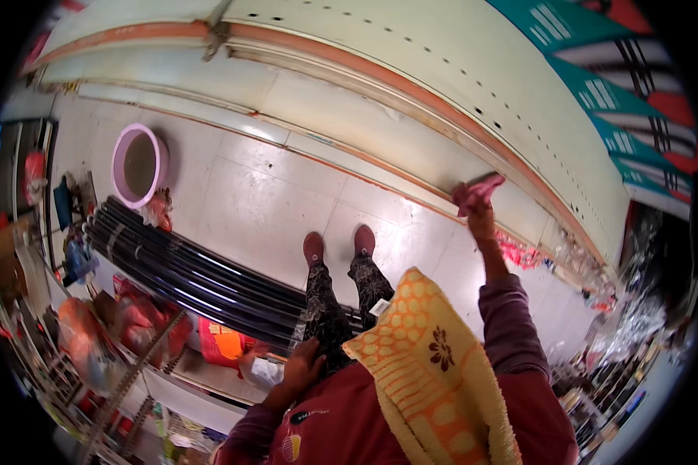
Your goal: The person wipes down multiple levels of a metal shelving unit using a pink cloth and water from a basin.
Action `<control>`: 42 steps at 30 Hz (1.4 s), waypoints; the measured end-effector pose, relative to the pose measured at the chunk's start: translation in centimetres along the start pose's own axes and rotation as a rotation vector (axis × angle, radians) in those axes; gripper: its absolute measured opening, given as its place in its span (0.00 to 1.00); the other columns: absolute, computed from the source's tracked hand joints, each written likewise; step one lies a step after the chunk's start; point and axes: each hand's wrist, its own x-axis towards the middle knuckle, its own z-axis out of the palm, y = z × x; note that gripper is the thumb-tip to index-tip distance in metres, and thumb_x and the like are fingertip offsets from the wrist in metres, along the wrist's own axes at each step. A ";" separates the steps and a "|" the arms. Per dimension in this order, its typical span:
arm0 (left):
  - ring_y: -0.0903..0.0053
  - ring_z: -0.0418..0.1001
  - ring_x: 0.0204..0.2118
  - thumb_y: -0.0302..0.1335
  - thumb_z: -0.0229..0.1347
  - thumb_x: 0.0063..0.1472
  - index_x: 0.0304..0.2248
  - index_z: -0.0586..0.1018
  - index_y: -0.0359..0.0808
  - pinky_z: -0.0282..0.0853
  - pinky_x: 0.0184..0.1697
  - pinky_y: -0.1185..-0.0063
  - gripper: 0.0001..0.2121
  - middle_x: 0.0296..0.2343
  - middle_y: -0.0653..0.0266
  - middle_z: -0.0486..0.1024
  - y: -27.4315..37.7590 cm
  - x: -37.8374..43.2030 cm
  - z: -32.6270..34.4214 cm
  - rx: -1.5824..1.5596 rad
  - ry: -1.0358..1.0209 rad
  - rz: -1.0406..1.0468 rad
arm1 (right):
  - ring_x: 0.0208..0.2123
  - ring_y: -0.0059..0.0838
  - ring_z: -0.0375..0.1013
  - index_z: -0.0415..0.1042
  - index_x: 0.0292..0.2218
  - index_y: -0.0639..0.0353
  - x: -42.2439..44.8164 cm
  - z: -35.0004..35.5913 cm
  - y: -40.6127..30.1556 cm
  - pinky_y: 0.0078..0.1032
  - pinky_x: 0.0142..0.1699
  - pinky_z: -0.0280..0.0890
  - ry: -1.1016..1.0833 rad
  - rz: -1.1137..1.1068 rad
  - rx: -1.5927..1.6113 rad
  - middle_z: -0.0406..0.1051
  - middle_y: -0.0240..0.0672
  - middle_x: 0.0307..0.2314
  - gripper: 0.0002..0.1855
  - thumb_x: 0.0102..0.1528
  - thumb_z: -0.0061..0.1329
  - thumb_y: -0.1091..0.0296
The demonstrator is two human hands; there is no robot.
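Observation:
My right hand (481, 218) is closed on a pinkish-red cloth (475, 193), with the arm stretched out to the right. The cloth lies against the cream metal shelf (378, 122), near its orange-edged strip. My left hand (305, 365) rests on my thigh, over the dark patterned trousers (328, 308); it appears to hold nothing, and its fingers are partly bent. A yellow towel with orange patterns (424, 360) hangs down from my neck over my red top.
A pink basin (161, 160) of murky water stands on the pale tiled floor (256, 192). Long dark tubes (203, 273) lie bundled behind my legs. Shelving with filled plastic bags (84, 331) is at lower left. Clear plastic wrapping (640, 317) heaps up at right.

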 end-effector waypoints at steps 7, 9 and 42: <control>0.56 0.56 0.55 0.45 0.50 0.56 0.48 0.70 0.37 0.50 0.57 0.65 0.25 0.51 0.50 0.61 0.5 -1.3 3.3 0.033 0.050 -0.212 | 0.33 0.52 0.68 0.67 0.37 0.56 4.3 7.7 -12.3 0.42 0.39 0.62 -0.066 -0.264 -0.110 0.71 0.45 0.28 0.16 0.43 0.48 0.74; 0.55 0.56 0.55 0.44 0.51 0.56 0.48 0.70 0.36 0.51 0.56 0.65 0.25 0.51 0.49 0.61 -0.6 -1.6 3.2 -0.109 0.087 -0.220 | 0.32 0.52 0.68 0.67 0.37 0.56 5.7 10.0 -16.0 0.42 0.38 0.62 -0.091 -0.257 -0.055 0.70 0.46 0.27 0.16 0.43 0.48 0.73; 0.57 0.45 0.60 0.50 0.61 0.44 0.57 0.42 0.23 0.44 0.61 0.74 0.54 0.56 0.40 0.47 -2.2 0.3 -17.7 -0.590 0.604 -0.120 | 0.42 0.30 0.69 0.66 0.46 0.70 -5.5 12.5 -44.9 0.27 0.49 0.64 -1.181 0.471 0.949 0.69 0.41 0.41 0.19 0.51 0.43 0.77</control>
